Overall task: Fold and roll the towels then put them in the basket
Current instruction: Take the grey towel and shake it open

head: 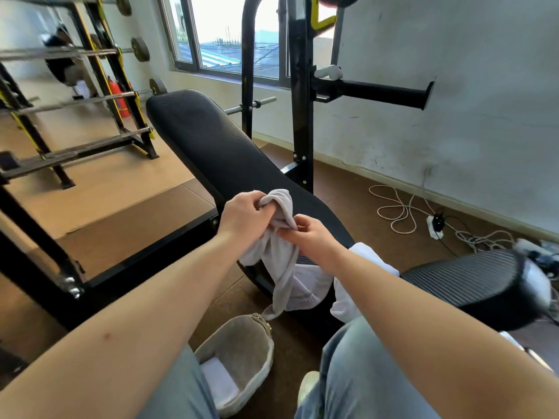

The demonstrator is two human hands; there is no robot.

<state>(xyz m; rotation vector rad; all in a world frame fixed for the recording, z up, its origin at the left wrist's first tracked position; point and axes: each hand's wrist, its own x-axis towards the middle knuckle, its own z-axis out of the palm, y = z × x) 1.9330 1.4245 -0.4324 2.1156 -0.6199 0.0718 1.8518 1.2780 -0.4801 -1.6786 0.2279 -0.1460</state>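
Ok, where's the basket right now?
In the head view the basket sits on the floor at bottom centre, between the person's knees, right below the hanging grey towel; a white towel lies inside it.

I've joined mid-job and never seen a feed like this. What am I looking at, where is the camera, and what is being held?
No machine here: a person works with two bare hands, and the single picture comes from a camera worn on their head, looking forward and down. The left hand grips the top of a grey towel; the right hand pinches it just below. The rest hangs loose in front of a black padded bench. A white cloth lies on the bench behind the right forearm. On the floor between the knees stands the basket, with a folded white towel inside.
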